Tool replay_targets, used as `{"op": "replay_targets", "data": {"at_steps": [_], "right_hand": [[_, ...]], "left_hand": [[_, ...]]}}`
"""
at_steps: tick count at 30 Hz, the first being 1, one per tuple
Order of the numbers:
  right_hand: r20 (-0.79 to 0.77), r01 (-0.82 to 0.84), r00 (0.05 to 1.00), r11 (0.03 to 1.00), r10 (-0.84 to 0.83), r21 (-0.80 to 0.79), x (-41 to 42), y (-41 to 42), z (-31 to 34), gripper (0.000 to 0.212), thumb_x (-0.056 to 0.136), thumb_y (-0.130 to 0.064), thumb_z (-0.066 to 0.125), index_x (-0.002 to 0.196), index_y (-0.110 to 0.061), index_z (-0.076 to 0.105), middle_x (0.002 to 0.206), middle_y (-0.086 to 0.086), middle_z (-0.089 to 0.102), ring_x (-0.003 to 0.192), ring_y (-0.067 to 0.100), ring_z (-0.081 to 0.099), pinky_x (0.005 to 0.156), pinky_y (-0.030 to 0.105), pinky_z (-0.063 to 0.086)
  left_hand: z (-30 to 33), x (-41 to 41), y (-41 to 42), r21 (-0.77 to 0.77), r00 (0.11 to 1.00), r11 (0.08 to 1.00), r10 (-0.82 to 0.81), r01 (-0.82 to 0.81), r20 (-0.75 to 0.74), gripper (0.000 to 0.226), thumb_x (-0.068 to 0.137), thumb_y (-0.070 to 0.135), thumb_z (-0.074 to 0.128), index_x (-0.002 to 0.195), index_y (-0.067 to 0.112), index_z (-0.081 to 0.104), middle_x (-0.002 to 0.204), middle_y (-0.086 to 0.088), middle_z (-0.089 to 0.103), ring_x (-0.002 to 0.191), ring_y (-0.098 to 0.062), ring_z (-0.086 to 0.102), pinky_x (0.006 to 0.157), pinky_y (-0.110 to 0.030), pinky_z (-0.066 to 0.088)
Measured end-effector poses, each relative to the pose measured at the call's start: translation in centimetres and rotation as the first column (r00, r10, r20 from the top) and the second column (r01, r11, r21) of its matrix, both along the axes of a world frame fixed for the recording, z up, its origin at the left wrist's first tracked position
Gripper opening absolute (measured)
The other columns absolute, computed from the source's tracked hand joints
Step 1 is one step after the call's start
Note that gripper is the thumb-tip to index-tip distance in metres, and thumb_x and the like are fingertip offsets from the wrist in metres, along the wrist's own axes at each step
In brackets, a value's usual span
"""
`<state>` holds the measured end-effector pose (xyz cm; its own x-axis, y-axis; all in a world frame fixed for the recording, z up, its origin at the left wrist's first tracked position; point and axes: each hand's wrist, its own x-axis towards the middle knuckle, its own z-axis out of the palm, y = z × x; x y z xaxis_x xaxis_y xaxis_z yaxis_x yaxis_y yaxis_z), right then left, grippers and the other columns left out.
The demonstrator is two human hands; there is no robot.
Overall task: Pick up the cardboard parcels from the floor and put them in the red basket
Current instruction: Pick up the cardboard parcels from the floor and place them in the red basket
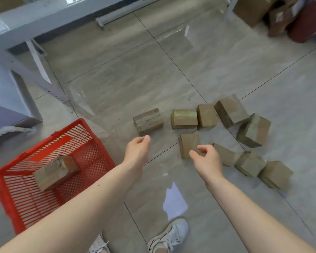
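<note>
Both bare forearms outstretched, left hand (137, 150) and right hand (207, 158) empty, fingers loosely curled above parcels (188, 145).

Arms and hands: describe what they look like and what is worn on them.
Both forearms are bare, with no sleeves in view. The left hand and right hand wear no gloves, and no rings, watch or bands show. White sneakers are on the feet.

one head-worn camera looks steeply down from standing height onto the tiled floor (117, 79).

open floor (117, 84) ahead | parcels (206, 115) crowd right | basket (49, 143) left
</note>
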<state>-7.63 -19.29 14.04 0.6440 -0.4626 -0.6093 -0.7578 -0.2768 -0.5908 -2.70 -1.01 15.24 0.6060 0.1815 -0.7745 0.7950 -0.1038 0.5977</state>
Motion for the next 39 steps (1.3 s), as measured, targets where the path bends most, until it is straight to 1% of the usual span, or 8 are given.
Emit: {"op": "replay_targets", "data": {"at_steps": [8,12,17,23,26,32,35,39], "right_hand": [[-0.033,0.063,0.997,0.998,-0.063,-0.007,1.6,-8.2,-2.0,0.030,0.088,-0.027,0.065,0.116,-0.019,0.057,0.125,0.005,0.056,0.109,0.022,0.057,0.095,0.037,0.046],[-0.052,0.066,0.997,0.997,-0.065,0.026,3.9,-9.0,-3.2,0.031,0.088,-0.027,0.065,0.117,-0.020,0.057,0.126,0.005,0.057,0.111,0.022,0.057,0.099,0.039,0.046],[-0.074,0.030,0.997,0.999,-0.027,0.042,8.8,-8.3,-4.5,0.034,0.090,-0.026,0.063,0.123,-0.019,0.055,0.129,0.003,0.054,0.112,0.019,0.052,0.091,0.030,0.039],[-0.087,-0.059,0.994,0.997,0.063,0.047,15.7,-5.8,-6.9,0.039,0.088,-0.026,0.063,0.125,-0.017,0.054,0.126,0.001,0.056,0.110,0.019,0.054,0.095,0.033,0.042],[-0.110,-0.117,0.986,0.989,0.126,0.088,18.6,-4.0,-9.4,0.043,0.088,-0.025,0.064,0.128,-0.015,0.053,0.128,0.003,0.058,0.113,0.022,0.056,0.097,0.035,0.044],[-0.169,-0.307,0.929,0.942,0.328,0.139,24.0,-0.1,-16.7,0.053,0.088,-0.030,0.064,0.136,-0.014,0.048,0.137,0.005,0.054,0.124,0.023,0.052,0.093,0.027,0.037],[-0.212,-0.368,0.891,0.912,0.402,0.181,26.0,1.7,-21.2,0.061,0.090,-0.032,0.062,0.143,-0.012,0.041,0.143,0.006,0.051,0.127,0.024,0.051,0.089,0.025,0.034],[-0.234,-0.380,0.867,0.888,0.440,0.259,26.8,3.2,-27.4,0.073,0.091,-0.035,0.060,0.151,-0.012,0.026,0.153,0.008,0.041,0.137,0.026,0.044,0.104,0.033,0.036]], "left_hand": [[-2.0,1.9,-7.2,0.008,0.999,1.000,0.022,-0.022,-0.029,0.024,0.096,0.034,0.049,0.075,0.024,0.052,0.096,-0.003,0.051,0.088,-0.019,0.047,0.079,-0.037,0.045],[-3.5,3.8,-7.7,0.021,0.998,0.999,0.045,-0.044,-0.052,0.016,0.097,0.036,0.050,0.096,0.022,0.058,0.097,-0.002,0.056,0.097,-0.020,0.056,0.085,-0.037,0.049],[-5.3,8.0,-6.6,0.049,0.995,0.997,0.071,-0.067,-0.075,0.017,0.097,0.036,0.050,0.095,0.022,0.059,0.101,-0.003,0.053,0.092,-0.019,0.050,0.084,-0.037,0.049],[-8.0,12.8,-3.6,0.084,0.990,0.990,0.122,-0.116,-0.073,0.030,0.097,0.035,0.050,0.117,0.015,0.059,0.110,-0.003,0.058,0.098,-0.020,0.055,0.095,-0.042,0.049],[-10.1,14.3,-2.3,0.108,0.986,0.986,0.139,-0.129,-0.089,0.025,0.096,0.036,0.051,0.113,0.019,0.057,0.120,-0.002,0.059,0.108,-0.020,0.056,0.095,-0.041,0.048],[-16.7,17.1,0.0,0.098,0.992,0.992,0.093,-0.084,-0.090,0.038,0.096,0.042,0.051,0.124,0.018,0.054,0.128,0.002,0.053,0.113,-0.014,0.047,0.109,-0.042,0.040],[-21.2,17.9,1.0,0.099,0.988,0.990,0.111,-0.100,-0.105,0.057,0.096,0.043,0.051,0.144,0.013,0.042,0.147,-0.001,0.046,0.129,-0.017,0.045,0.112,-0.036,0.035],[-26.9,18.3,1.7,0.104,0.987,0.986,0.139,-0.130,-0.080,0.056,0.098,0.036,0.051,0.147,0.016,0.035,0.153,-0.005,0.038,0.132,-0.013,0.039,0.095,-0.021,0.026]]}}
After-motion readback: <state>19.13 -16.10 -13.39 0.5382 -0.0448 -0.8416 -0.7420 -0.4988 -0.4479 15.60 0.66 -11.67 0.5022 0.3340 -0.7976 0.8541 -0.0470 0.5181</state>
